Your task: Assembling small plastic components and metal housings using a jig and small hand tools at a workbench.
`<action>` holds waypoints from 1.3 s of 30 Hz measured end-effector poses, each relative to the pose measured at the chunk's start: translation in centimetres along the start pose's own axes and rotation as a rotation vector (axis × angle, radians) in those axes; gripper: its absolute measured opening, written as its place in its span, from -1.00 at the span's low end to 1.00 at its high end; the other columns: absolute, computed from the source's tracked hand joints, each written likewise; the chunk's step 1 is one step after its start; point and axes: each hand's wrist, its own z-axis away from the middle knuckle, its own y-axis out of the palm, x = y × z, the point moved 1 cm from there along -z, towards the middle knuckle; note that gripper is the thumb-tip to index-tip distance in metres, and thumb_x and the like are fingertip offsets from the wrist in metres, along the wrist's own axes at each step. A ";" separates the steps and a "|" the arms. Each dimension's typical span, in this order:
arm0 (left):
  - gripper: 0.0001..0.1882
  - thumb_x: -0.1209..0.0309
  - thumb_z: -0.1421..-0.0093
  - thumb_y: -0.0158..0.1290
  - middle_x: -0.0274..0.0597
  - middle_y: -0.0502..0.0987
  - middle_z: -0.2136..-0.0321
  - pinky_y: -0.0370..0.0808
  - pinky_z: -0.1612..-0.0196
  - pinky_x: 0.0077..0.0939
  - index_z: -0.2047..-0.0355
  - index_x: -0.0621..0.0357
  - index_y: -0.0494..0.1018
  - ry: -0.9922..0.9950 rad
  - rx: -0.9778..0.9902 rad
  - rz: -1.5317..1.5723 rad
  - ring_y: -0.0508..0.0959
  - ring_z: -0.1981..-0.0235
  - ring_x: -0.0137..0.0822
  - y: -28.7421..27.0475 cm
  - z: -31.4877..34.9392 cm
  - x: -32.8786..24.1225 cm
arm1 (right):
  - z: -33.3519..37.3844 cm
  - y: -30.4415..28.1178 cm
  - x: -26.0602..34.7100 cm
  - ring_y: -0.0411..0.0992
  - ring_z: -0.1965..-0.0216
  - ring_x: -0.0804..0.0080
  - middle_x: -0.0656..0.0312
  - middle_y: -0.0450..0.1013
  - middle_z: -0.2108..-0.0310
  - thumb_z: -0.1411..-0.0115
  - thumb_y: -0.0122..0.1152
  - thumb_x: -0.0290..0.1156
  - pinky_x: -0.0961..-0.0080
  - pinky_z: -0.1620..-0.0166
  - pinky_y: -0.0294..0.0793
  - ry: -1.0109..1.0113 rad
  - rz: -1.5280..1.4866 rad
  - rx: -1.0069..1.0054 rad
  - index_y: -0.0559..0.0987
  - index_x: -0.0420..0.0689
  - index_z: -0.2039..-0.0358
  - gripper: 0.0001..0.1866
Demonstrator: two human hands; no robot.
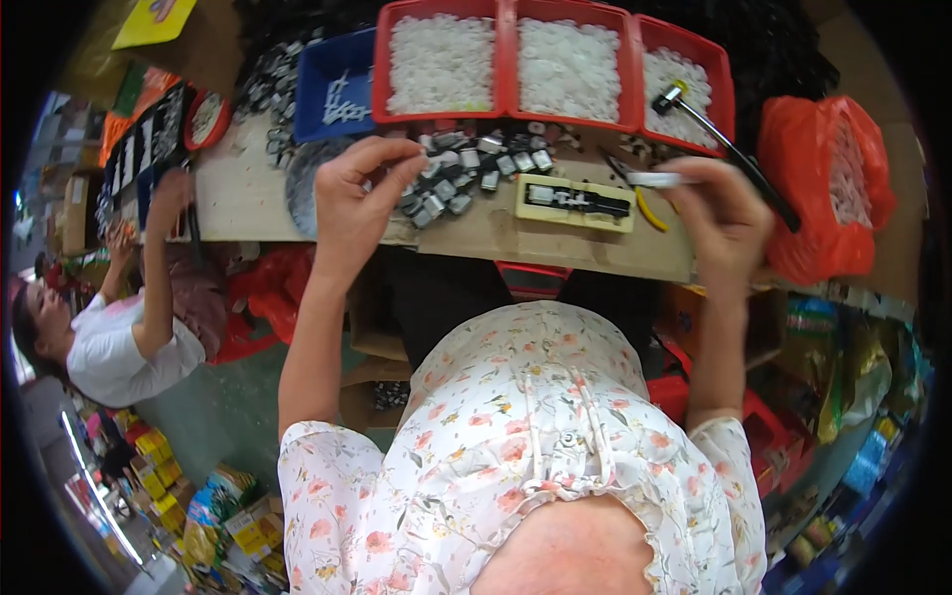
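Two bare hands raised over the near edge of the bench (466, 238), well apart from each other. Left hand (362, 188): thumb and index bent toward each other, tips nearly meeting, just in front of the heap of black-and-silver parts (432, 204); can't tell if anything small is pinched. Right hand (726, 213): fingers closed on a slim white piece (654, 179), its free end pointing left, near the bench's right end. Cream fixture (555, 217) lies by the near edge, between the hands, a black-and-silver assembly (602, 205) sitting in it; neither hand touches it. Yellow-handled pliers (652, 213) just right of the fixture, partly under the white piece in view. Hammer (734, 154) slants behind right hand, head over the rightmost of three red trays (507, 59) toward the far edge; red bag (793, 188) at right end
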 end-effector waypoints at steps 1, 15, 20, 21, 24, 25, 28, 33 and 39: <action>-0.90 0.55 -0.11 0.22 -0.27 0.61 0.44 0.33 0.45 -0.65 0.34 0.28 0.62 -0.008 0.023 0.089 0.46 0.50 -0.56 1.3 0.0 -0.6 | 0.3 1.6 -0.5 0.54 0.21 0.50 0.14 0.56 0.22 -0.18 0.17 -0.72 0.59 0.11 0.52 0.037 -0.091 0.010 0.57 -0.32 0.17 -0.81; -0.89 0.60 -0.14 0.22 -0.29 0.57 0.39 0.38 0.37 -0.71 0.30 0.33 0.61 -0.001 0.190 0.311 0.47 0.41 -0.59 7.9 -0.5 -2.4 | 1.4 5.1 -3.2 0.55 0.17 0.42 0.06 0.56 0.20 -0.15 0.27 -0.69 0.55 0.06 0.57 0.105 -0.312 -0.064 0.59 -0.36 0.19 -0.81; -0.90 0.58 -0.14 0.22 -0.31 0.57 0.41 0.36 0.39 -0.70 0.30 0.32 0.61 -0.001 0.255 0.343 0.46 0.42 -0.59 8.2 -0.8 -2.5 | 1.0 4.5 -3.5 0.54 0.11 0.36 0.04 0.57 0.20 -0.11 0.28 -0.72 0.49 0.02 0.52 0.023 -0.269 0.036 0.61 -0.34 0.21 -0.80; -0.89 0.57 -0.12 0.22 -0.26 0.58 0.44 0.37 0.41 -0.63 0.31 0.31 0.61 0.036 0.240 0.318 0.48 0.45 -0.52 8.3 -0.9 -2.6 | 0.9 4.2 -3.7 0.53 0.09 0.34 0.04 0.56 0.19 -0.09 0.28 -0.73 0.47 0.00 0.51 0.014 -0.216 0.087 0.61 -0.34 0.21 -0.78; -0.88 0.57 -0.10 0.22 -0.18 0.58 0.48 0.40 0.43 -0.55 0.32 0.31 0.61 0.106 0.228 0.253 0.52 0.49 -0.42 8.8 -1.1 -3.1 | 0.8 3.5 -4.0 0.52 0.09 0.32 0.04 0.56 0.17 -0.05 0.31 -0.71 0.45 -0.01 0.48 0.007 -0.112 0.150 0.61 -0.34 0.21 -0.75; -0.87 0.58 -0.09 0.21 -0.15 0.58 0.47 0.41 0.42 -0.54 0.32 0.32 0.60 0.137 0.226 0.214 0.54 0.48 -0.39 8.9 -1.1 -3.3 | 0.8 3.2 -4.0 0.51 0.10 0.33 0.05 0.55 0.17 -0.03 0.34 -0.67 0.47 -0.01 0.46 0.009 -0.059 0.166 0.62 -0.35 0.21 -0.74; -0.87 0.58 -0.08 0.21 -0.11 0.57 0.47 0.44 0.42 -0.49 0.32 0.31 0.60 0.207 0.200 0.140 0.57 0.48 -0.31 9.4 -1.2 -3.8 | 0.4 2.2 -2.8 0.51 0.17 0.35 0.08 0.54 0.20 -0.01 0.39 -0.57 0.49 0.05 0.45 -0.015 0.153 0.192 0.62 -0.32 0.19 -0.69; -0.87 0.60 -0.05 0.21 -0.10 0.56 0.46 0.48 0.40 -0.41 0.33 0.28 0.59 0.311 0.160 0.098 0.57 0.45 -0.19 11.0 -0.5 -3.6 | 0.4 1.3 -2.9 0.49 0.22 0.30 0.11 0.50 0.27 0.01 0.41 -0.50 0.45 0.13 0.45 -0.038 0.269 0.244 0.62 -0.29 0.20 -0.68; -0.84 0.63 -0.04 0.20 -0.12 0.57 0.44 0.49 0.38 -0.42 0.32 0.25 0.60 0.431 0.178 0.073 0.57 0.42 -0.18 11.8 -0.4 -3.1 | 0.5 0.8 -2.7 0.48 0.25 0.26 0.11 0.48 0.31 0.06 0.43 -0.48 0.43 0.18 0.45 -0.098 0.343 0.306 0.60 -0.29 0.26 -0.68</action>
